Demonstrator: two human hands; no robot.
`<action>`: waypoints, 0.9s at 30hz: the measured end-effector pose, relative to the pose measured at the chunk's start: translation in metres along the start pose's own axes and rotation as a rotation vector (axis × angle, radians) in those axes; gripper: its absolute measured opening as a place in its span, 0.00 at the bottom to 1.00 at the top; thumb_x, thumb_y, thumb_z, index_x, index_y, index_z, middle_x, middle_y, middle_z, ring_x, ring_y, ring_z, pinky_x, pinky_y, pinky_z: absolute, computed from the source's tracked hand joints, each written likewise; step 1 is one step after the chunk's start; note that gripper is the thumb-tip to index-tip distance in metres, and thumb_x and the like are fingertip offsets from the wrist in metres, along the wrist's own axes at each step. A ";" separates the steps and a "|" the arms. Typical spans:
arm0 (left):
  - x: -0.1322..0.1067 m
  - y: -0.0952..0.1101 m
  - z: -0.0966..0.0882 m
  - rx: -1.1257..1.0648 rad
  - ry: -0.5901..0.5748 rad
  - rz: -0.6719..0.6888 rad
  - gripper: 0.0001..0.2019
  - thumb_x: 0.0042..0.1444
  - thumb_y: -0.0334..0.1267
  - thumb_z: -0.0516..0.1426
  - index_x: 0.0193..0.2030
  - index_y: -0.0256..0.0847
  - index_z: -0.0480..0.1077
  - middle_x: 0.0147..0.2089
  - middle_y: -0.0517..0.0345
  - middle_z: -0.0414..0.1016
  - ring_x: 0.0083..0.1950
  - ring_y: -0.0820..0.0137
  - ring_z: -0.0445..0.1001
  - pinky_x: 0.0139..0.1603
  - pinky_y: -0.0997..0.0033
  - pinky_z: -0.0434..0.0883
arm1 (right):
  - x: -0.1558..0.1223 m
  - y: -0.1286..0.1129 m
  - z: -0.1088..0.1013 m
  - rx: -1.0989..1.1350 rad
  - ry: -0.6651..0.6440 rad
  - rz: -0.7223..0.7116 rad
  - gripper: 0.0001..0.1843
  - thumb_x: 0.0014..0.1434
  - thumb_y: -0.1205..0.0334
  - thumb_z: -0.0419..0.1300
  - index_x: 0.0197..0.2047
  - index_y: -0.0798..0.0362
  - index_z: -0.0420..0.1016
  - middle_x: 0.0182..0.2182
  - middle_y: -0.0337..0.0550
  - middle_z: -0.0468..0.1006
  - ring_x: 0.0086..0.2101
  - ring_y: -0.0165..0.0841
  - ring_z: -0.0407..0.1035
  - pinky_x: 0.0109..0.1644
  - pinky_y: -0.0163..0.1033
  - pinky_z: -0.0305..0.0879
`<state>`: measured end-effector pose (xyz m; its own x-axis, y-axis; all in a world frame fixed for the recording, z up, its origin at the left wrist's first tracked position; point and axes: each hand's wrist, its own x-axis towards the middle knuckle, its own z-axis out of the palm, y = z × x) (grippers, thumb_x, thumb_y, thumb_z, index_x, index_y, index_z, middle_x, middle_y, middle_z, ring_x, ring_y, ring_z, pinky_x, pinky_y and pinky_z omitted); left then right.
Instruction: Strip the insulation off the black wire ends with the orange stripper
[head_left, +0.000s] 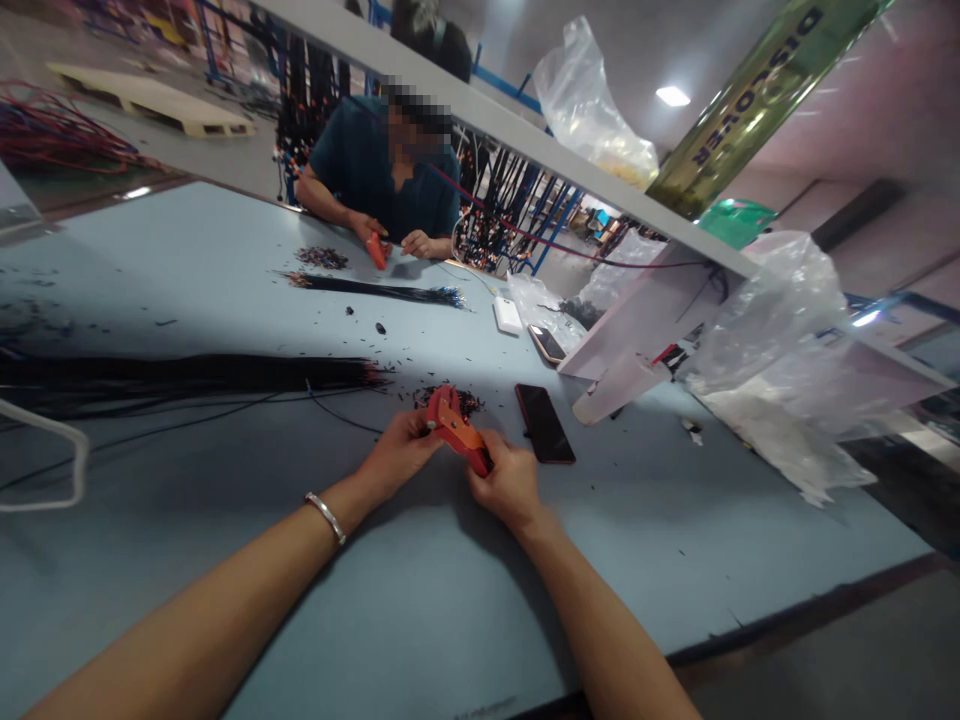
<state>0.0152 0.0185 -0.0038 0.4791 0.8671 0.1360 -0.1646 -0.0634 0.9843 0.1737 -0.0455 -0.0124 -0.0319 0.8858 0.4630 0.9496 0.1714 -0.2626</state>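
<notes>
At centre frame, the right hand [506, 480] is gripping a red-orange hand tool [463, 435]. The left hand [401, 448] is meeting the tool's head, its exact hold indiscernible; a black wire [345, 418] is reaching it from centre left.

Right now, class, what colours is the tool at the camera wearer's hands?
Red and orange; the tool shows best in the head view.

On the surface [300, 590] we count two black wire bundles [187, 372] [375, 289], two heaps of small scraps [321, 258] [469, 402], two phones [545, 424] [547, 343] and one white box [508, 316]. We also see two red hand tools [461, 432] [376, 250], one silver bracelet [325, 517] and one wooden pallet [154, 97].
</notes>
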 end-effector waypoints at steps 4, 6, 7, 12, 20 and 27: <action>0.000 -0.002 0.000 -0.008 -0.004 -0.006 0.11 0.51 0.42 0.60 0.33 0.35 0.76 0.34 0.54 0.80 0.35 0.69 0.74 0.39 0.72 0.71 | 0.001 -0.001 0.000 -0.037 -0.012 0.004 0.09 0.48 0.63 0.54 0.34 0.52 0.72 0.25 0.42 0.76 0.24 0.33 0.69 0.28 0.34 0.60; 0.000 -0.001 0.000 -0.012 -0.008 -0.002 0.11 0.50 0.42 0.59 0.32 0.35 0.76 0.33 0.54 0.80 0.33 0.69 0.74 0.39 0.72 0.70 | 0.001 -0.001 -0.001 -0.049 -0.013 0.002 0.08 0.48 0.63 0.54 0.33 0.53 0.71 0.24 0.42 0.76 0.22 0.33 0.69 0.26 0.34 0.59; -0.001 0.001 0.000 -0.015 -0.007 0.001 0.11 0.50 0.42 0.59 0.32 0.35 0.76 0.33 0.54 0.80 0.33 0.70 0.73 0.38 0.73 0.70 | 0.001 -0.001 0.000 -0.052 -0.015 0.000 0.07 0.49 0.63 0.54 0.33 0.53 0.71 0.24 0.42 0.76 0.22 0.33 0.69 0.26 0.34 0.58; -0.001 0.006 0.001 -0.002 0.003 -0.014 0.11 0.49 0.43 0.59 0.28 0.35 0.75 0.29 0.57 0.78 0.30 0.71 0.71 0.35 0.74 0.69 | 0.001 0.002 0.001 -0.073 -0.020 -0.005 0.05 0.49 0.63 0.55 0.31 0.52 0.70 0.23 0.41 0.75 0.22 0.32 0.69 0.25 0.34 0.57; 0.000 0.007 0.003 -0.020 0.014 -0.030 0.09 0.48 0.41 0.60 0.27 0.35 0.74 0.28 0.59 0.77 0.30 0.72 0.70 0.34 0.77 0.67 | 0.001 0.003 0.002 -0.064 -0.023 -0.020 0.03 0.51 0.64 0.54 0.30 0.52 0.69 0.22 0.41 0.75 0.22 0.33 0.70 0.25 0.34 0.56; 0.001 0.005 0.002 0.017 0.034 -0.012 0.09 0.48 0.40 0.59 0.30 0.34 0.75 0.28 0.58 0.78 0.31 0.71 0.71 0.33 0.77 0.67 | 0.002 0.002 0.002 -0.068 -0.052 -0.003 0.03 0.51 0.64 0.54 0.29 0.52 0.69 0.23 0.42 0.76 0.22 0.34 0.70 0.25 0.34 0.56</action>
<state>0.0168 0.0177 0.0016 0.4511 0.8844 0.1202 -0.1436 -0.0610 0.9878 0.1752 -0.0426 -0.0135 -0.0496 0.9069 0.4185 0.9684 0.1462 -0.2022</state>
